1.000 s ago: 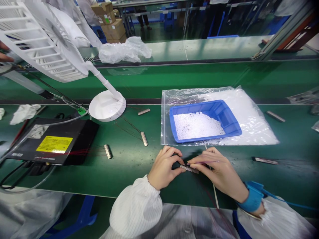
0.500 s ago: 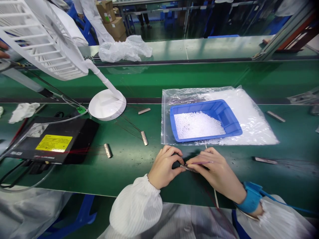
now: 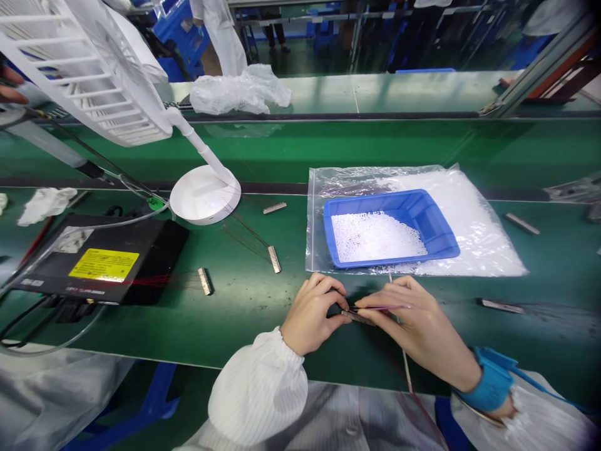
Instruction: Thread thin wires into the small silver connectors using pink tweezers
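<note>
My left hand (image 3: 312, 313) is curled, its fingers pinching one end of a small grey metal strip (image 3: 357, 317) on the green bench top. My right hand (image 3: 416, 329) is closed on thin tweezers (image 3: 382, 307), whose tip touches the strip close to the left fingers. Thin red wires run from the strip toward my body. A blue wrist strap (image 3: 491, 379) sits on my right wrist. Just behind my hands stands a blue tray (image 3: 441, 228) of tiny white beads on a clear plastic bag (image 3: 488, 250).
A white desk fan (image 3: 204, 194) stands at the left, with a black box with a yellow label (image 3: 103, 263) in front of it. Several more metal strips (image 3: 273, 259) lie on the green bench. A crumpled plastic bag (image 3: 241, 91) lies on the far shelf.
My hands have hardly moved; the tweezers still work at the strip. The view has shifted slightly, and a person in white now shows at the back.
</note>
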### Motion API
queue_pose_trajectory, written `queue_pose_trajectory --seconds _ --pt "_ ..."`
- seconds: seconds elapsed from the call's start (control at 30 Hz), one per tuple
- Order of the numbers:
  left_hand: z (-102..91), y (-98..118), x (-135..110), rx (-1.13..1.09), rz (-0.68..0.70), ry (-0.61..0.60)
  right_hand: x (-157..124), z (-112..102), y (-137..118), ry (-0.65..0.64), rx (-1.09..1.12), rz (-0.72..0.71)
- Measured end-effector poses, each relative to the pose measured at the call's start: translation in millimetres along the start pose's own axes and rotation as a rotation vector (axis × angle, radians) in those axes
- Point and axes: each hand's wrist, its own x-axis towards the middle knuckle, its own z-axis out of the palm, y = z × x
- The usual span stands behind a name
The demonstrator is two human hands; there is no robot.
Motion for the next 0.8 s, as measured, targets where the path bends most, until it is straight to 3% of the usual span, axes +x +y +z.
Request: queue_pose_trajectory --seconds 0.43,0.8 --pt "-0.2 0 0 -0.006 -0.003 0.002 -2 11 8 0.01 0.09 0.017" --pt "0.0 0 0 0.0 0.002 0.007 -1 13 5 0.005 0.017 -0.009"
